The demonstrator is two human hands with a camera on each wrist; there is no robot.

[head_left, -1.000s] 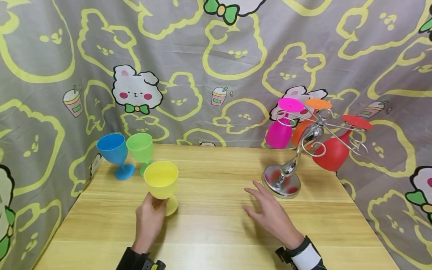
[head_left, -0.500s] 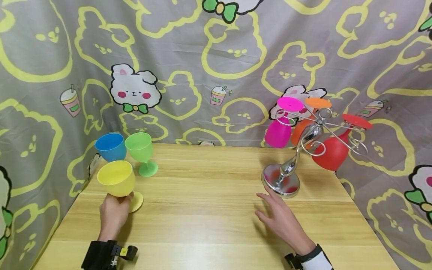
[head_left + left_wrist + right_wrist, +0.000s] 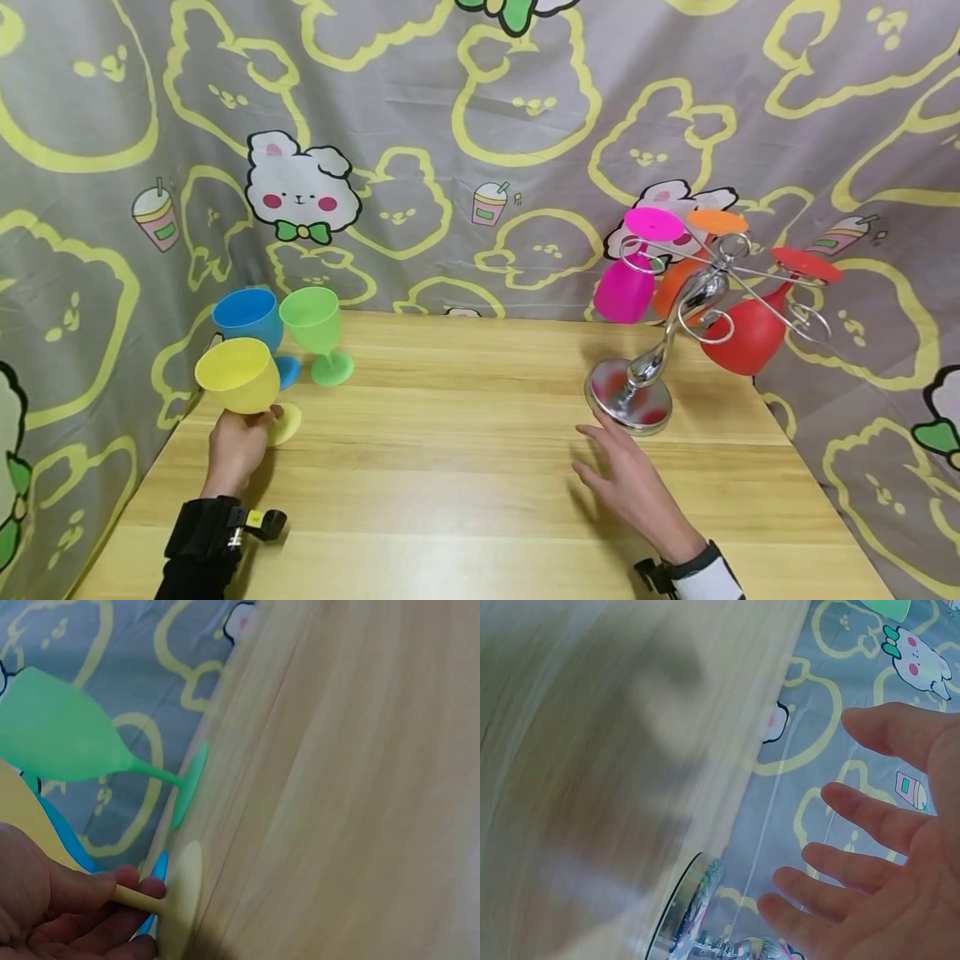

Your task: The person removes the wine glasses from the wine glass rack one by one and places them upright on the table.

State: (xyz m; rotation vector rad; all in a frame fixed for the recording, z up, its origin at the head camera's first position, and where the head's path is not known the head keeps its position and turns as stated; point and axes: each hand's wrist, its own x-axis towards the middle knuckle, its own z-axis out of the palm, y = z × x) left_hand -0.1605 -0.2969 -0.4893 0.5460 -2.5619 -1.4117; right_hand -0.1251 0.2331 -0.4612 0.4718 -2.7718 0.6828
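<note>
Near the desk's [image 3: 450, 500] left edge, left hand [image 3: 237, 446] pinches yellow cup [image 3: 238, 377] by its stem [image 3: 138, 898]; best held level; right hand [image 3: 636, 487] spread, empty.

head view is bright and pretty sharp, with light seemingly coming from overhead. there's a soft pale glare on the front of the table [image 3: 442, 508], plus soft-edged shadows beside the left hand [image 3: 238, 450] and right hand [image 3: 633, 483]. the chrome base [image 3: 618, 408] throws back red reflections. both wrist views are dimmer and kinda soft, with a smudgy shadow in the right one.
</note>
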